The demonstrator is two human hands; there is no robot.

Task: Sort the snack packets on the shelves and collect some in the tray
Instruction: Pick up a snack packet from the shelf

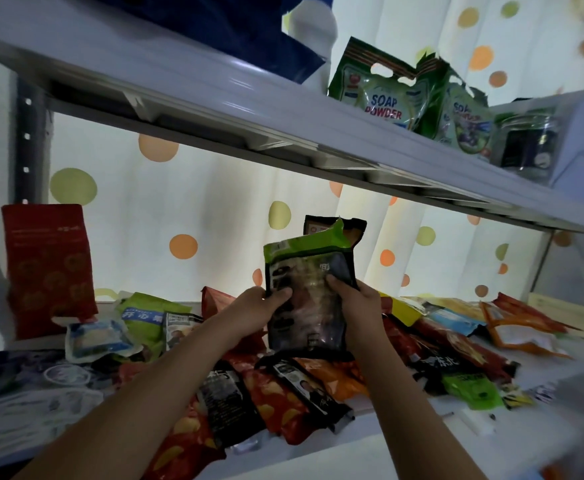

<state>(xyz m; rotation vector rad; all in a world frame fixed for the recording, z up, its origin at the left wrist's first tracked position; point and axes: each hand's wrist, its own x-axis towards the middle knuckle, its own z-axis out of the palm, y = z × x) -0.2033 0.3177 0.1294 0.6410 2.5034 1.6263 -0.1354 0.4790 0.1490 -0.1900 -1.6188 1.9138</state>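
- The green-topped dark packet [309, 292] is held upright above the heap of snack packets [283, 386] on the lower shelf [370, 431]. Its long axis runs near vertical and leans slightly right, with the green sealed end up and the printed face towards the camera.
- A second dark packet [321, 225] shows just behind its top edge; whether both are held together I cannot tell.
- The left hand [261, 311] grips the left edge, thumb across the front; the right hand [354, 301] pinches the right edge likewise, so both sets of fingers are closed on the packet.
- To do this step well, I judge it best to keep it flat between both hands, read the face, then lay it with matching packets, long axis aligned to theirs, not drop it on the heap.
- No tray is visible; soap powder bags [384, 95] stand on the upper shelf [214, 98].
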